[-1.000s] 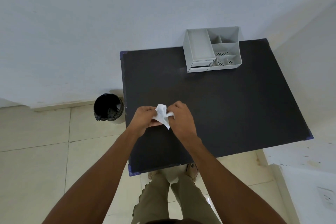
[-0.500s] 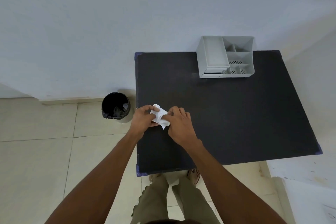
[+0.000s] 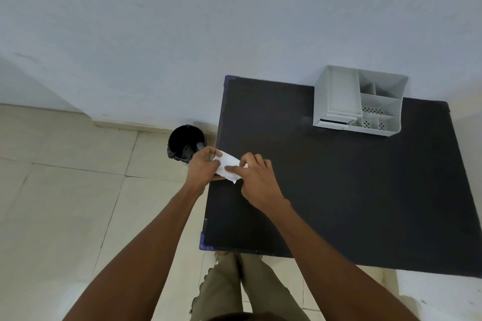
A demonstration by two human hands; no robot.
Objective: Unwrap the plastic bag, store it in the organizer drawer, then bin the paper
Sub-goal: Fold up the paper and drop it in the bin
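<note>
Both hands grip a white paper bundle (image 3: pixel 227 167) above the near-left edge of the dark tabletop (image 3: pixel 339 190). The left hand (image 3: pixel 203 165) curls its fingers around one end; the right hand (image 3: pixel 257 179) pinches the other. The grey organizer (image 3: pixel 336 94) stands far across the tabletop; the black bin (image 3: pixel 185 144) stands just beside the tabletop's left edge.

- paper (image 3: pixel 228 167): plain white, no print visible
- table (image 3: pixel 339 190): matt black top, blue-purple corners
- organizer (image 3: pixel 360 101): pale grey, dark dotted holes in the small compartments
- bin (image 3: pixel 185 144): black, with what looks like a black liner
- floor (image 3: pixel 65 203): cream tiles
- wall (image 3: pixel 182 21): pale blue-white
- trousers (image 3: pixel 234 292): olive
</note>
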